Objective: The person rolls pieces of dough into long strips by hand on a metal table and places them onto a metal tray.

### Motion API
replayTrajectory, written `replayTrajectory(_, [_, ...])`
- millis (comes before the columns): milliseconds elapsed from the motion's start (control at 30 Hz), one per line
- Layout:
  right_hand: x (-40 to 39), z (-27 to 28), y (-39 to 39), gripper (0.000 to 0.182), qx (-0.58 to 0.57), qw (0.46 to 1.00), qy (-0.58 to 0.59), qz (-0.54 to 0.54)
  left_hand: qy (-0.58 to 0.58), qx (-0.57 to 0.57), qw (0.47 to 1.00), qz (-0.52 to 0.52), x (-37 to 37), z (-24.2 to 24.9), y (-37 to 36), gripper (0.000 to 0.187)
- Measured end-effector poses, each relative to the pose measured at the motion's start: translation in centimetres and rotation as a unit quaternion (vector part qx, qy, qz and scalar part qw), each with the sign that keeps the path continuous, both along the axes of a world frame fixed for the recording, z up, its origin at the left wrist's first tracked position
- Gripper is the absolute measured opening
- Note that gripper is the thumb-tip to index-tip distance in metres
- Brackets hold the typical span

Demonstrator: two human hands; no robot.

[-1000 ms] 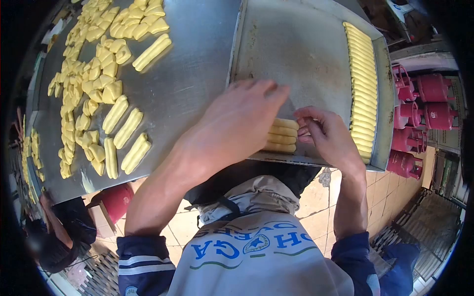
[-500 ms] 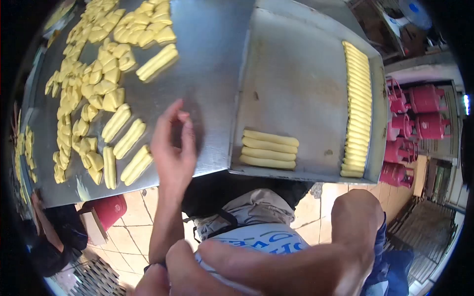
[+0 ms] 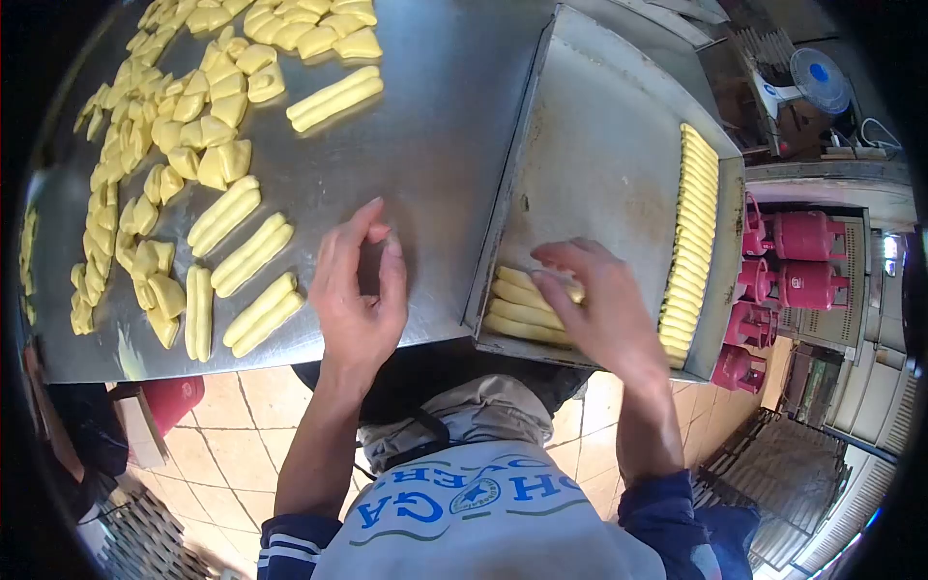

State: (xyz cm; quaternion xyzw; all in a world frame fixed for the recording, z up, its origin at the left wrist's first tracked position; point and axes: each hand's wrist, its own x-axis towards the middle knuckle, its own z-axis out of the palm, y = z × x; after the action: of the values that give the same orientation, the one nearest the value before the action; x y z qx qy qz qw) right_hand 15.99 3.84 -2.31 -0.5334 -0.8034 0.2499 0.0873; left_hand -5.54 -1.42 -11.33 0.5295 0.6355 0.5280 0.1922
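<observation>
Hands split since last second: right hand point(image 3: 599, 309) back on tray point(image 3: 590, 155), fingers spread over dough sticks point(image 3: 517, 314); left hand point(image 3: 358, 285) empty, loosely curled above table point(image 3: 445, 145), loose sticks point(image 3: 261, 309) beside it.

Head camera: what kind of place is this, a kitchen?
Probably a small bakery or snack workshop. Rows of yellow dough sticks lie in a metal baking tray, more cover the steel table, and pink gas cylinders stand nearby.
</observation>
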Motion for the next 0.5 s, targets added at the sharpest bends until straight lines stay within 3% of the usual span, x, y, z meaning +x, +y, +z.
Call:
replayTrajectory(33, [-0.2, -1.3, -0.4, 0.020, 0.043, 0.999, 0.018, 0.008, 0.003, -0.002, 1.000, 0.001, 0.0, 0.0, 0.1, 0.034])
replayTrajectory(133, [-0.8, -2.1, -0.3, 0.024, -0.044, 0.998, -0.021, 0.045, 0.020, 0.000, 1.000, -0.002, -0.1, 0.1, 0.1, 0.034])
replayTrajectory(233, [0.0, -1.4, 0.9, 0.021, -0.049, 0.990, -0.012, 0.128, 0.030, 0.008, 1.000, 0.001, -0.2, 0.4, 0.1, 0.034])
replayTrajectory(333, [-1.3, 1.0, 2.8, 0.021, 0.089, 0.992, 0.075, 0.038, 0.034, 0.018, 0.999, 0.010, -0.2, 0.7, 0.2, 0.035])
replayTrajectory(433, [-5.3, 3.7, 6.9, 0.019, 0.147, 0.978, 0.122, 0.082, 0.036, 0.021, 0.999, 0.011, -0.3, 0.8, 0.2, 0.036])
replayTrajectory(500, [-8.5, 1.7, 10.4, 0.022, 0.149, 0.966, 0.149, 0.153, 0.029, 0.018, 0.999, 0.009, -0.3, 0.8, 0.1, 0.037])
